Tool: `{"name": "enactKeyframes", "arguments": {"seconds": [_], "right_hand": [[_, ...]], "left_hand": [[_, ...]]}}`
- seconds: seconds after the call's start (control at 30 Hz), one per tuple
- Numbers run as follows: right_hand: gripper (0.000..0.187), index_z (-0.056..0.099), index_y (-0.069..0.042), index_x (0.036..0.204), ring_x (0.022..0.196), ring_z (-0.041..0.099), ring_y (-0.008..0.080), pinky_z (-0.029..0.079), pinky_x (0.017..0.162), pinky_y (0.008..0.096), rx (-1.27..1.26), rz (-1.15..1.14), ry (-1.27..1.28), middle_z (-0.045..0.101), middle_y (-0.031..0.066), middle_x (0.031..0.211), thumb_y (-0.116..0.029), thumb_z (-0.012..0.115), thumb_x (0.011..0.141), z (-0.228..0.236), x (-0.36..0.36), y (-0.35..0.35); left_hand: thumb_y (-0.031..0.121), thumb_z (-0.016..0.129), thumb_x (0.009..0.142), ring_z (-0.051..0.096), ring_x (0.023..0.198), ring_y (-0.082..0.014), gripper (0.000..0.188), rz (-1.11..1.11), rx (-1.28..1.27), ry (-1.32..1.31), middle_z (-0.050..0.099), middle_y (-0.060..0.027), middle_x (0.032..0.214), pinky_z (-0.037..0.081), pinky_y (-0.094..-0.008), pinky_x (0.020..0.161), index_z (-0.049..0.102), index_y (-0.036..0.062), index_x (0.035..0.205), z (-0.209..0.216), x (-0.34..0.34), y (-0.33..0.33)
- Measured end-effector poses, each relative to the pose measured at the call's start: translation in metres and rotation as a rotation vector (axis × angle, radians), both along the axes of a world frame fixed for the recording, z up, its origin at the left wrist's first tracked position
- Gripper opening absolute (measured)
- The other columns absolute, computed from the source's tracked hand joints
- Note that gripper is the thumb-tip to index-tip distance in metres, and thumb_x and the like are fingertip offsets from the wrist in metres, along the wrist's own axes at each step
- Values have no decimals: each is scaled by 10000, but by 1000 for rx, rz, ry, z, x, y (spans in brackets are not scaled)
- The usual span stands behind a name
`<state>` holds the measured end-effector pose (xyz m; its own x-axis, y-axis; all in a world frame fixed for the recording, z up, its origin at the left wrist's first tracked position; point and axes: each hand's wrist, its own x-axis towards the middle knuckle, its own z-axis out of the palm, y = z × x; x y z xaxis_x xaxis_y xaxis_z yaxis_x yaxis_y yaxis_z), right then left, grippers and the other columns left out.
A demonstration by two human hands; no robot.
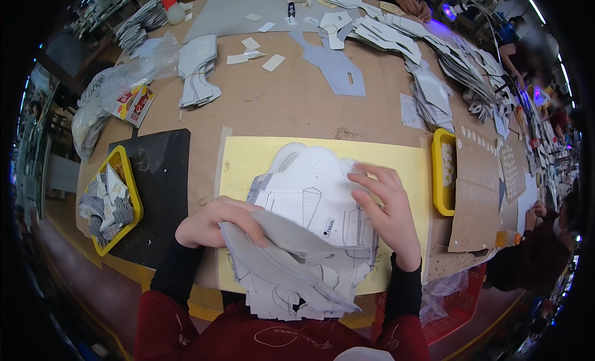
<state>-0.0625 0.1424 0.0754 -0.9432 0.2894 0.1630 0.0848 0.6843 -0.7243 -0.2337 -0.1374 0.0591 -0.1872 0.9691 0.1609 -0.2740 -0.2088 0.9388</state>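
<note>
Head view: the fingers of my left hand [207, 223] are clamped on the left edge of some grey-backed shoe-upper pieces [273, 262], which curl up and lean toward me. The fingers of my right hand [395, 212] are spread apart over the right edge of the white shoe-upper pieces [291, 206]; I cannot tell whether the tips touch. Those white pieces lie between my two sets of fingers, perforated at the far end and marked with dark outlines. Beneath is a yellow sheet [235, 169] on the brown-covered counter [279, 119].

Left of my left fingers, a yellow basket [134, 190] of small grey and white cut pieces [105, 206] overlaps a black board [164, 193]. Right of my right fingers are a yellow tray [436, 181] and, just beside it, a cardboard sheet [474, 206]. Well beyond my fingers lie a slotted grey template [338, 69], small white cards [273, 63] and, farther left, a stack of grey pieces [197, 69] and a clear plastic bag [93, 119].
</note>
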Motion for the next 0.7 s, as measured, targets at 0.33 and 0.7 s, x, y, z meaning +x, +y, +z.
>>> {"name": "enactKeyframes", "arguments": {"seconds": [0.33, 0.7], "right_hand": [[337, 690, -32, 1158, 1222, 552, 333, 412, 1044, 425, -733, 333, -260, 662, 132, 1220, -131, 732, 839, 11, 25, -8], [334, 708, -42, 1144, 1381, 385, 404, 388, 1087, 464, 97, -167, -61, 576, 152, 1370, -115, 759, 823, -26, 38, -19]], "left_hand": [[-48, 698, 773, 593, 1209, -365, 300, 291, 72, 484, 665, -214, 1222, 345, -431, 1115, 763, 50, 1050, 8, 3, 21], [109, 653, 908, 691, 992, -405, 179, -84, -6, 103, 698, -265, 1088, 482, -462, 968, 764, 65, 1041, 23, -1, 18]]}}
